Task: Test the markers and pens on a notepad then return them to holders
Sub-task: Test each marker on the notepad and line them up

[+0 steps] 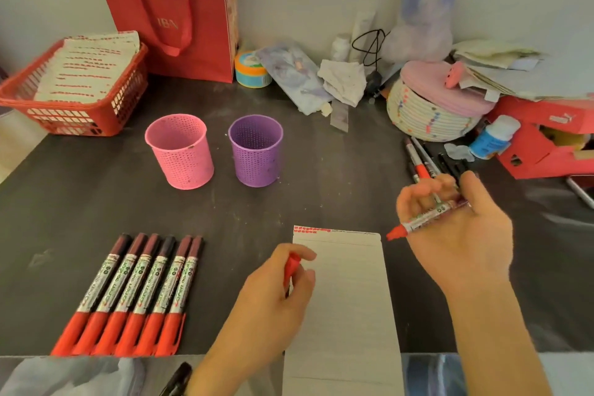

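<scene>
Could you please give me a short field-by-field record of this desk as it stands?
left hand: pinches red cap over notepad
right hand: holds uncapped red marker, tip toward notepad
notepad: no test marks visible
capped markers: six in a row, left of notepad
pink holder: upright, no pens showing
purple holder: upright, no pens showing
loose pens: lying beyond right hand

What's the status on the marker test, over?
Left hand pinches the red cap; right hand holds the uncapped red marker, tip beside the notepad at its top corner. Page shows no ink. Nothing in the way.
</scene>
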`<state>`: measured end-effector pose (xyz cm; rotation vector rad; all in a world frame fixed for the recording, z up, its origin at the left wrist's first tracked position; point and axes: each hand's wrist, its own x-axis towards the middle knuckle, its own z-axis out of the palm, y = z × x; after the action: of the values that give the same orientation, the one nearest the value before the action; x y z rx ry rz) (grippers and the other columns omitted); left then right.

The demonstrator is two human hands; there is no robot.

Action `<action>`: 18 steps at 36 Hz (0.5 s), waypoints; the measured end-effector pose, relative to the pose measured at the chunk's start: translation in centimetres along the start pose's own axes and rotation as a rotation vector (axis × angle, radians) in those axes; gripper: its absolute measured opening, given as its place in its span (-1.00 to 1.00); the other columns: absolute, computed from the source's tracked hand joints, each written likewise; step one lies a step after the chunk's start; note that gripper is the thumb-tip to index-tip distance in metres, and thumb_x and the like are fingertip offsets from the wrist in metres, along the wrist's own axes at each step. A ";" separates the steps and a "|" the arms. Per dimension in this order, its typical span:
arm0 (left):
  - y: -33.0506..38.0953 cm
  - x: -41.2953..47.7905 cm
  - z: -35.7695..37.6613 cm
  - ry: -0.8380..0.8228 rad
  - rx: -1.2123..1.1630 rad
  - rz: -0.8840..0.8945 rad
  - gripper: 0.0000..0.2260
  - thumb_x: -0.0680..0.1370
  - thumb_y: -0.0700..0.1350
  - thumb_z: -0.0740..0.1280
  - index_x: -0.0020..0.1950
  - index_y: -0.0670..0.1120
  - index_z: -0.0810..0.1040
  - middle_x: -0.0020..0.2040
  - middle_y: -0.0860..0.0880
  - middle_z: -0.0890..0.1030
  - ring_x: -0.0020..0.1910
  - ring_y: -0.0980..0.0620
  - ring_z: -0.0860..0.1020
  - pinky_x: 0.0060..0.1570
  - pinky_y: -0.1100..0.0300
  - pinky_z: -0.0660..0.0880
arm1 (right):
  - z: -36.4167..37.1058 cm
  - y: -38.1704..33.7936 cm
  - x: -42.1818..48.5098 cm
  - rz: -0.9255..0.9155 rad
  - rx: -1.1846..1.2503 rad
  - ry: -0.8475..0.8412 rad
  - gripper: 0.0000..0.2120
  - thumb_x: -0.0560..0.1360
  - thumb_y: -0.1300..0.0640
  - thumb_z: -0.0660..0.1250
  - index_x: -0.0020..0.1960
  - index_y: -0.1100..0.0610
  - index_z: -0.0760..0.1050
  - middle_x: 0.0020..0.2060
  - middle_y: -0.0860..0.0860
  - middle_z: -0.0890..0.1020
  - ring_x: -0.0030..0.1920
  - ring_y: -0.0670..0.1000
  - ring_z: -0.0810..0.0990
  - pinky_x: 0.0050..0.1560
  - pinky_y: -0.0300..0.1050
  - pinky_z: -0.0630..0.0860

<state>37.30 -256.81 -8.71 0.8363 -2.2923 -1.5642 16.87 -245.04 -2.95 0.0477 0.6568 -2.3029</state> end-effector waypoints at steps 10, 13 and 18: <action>-1.7 5.1 0.6 0.150 0.353 0.005 -0.66 0.49 0.40 -0.02 0.12 0.32 0.34 0.16 0.32 0.45 0.08 0.25 0.45 0.06 0.40 0.34 | -1.3 4.0 2.7 0.095 -0.574 0.066 -0.41 0.51 -0.38 0.16 0.07 0.07 0.69 -0.29 0.06 0.65 -0.44 -0.05 0.51 -0.42 -0.20 0.51; -2.6 5.3 1.0 0.176 0.473 0.039 -0.57 0.52 0.35 0.18 0.35 0.24 0.38 0.24 0.33 0.37 0.19 0.35 0.28 0.24 0.33 0.19 | -1.7 5.1 3.4 -0.018 -0.755 0.048 -0.61 0.45 -0.32 0.41 -0.05 0.00 0.68 -0.26 0.05 0.68 -0.41 -0.04 0.58 -0.38 -0.17 0.55; -3.4 5.4 1.3 0.219 0.485 0.086 -0.55 0.47 0.20 0.42 0.30 0.20 0.37 0.21 0.25 0.45 0.11 0.44 0.15 0.21 0.38 0.12 | -3.3 6.6 4.1 -0.219 -0.979 0.061 -0.79 0.39 -0.08 0.48 -0.18 0.01 0.53 -0.49 0.01 0.46 -0.56 0.03 0.45 -0.50 -0.12 0.41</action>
<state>33.42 -259.84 -12.94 0.9440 -2.5309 -0.8364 17.76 -250.08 -9.67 -0.4288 1.8090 -1.9354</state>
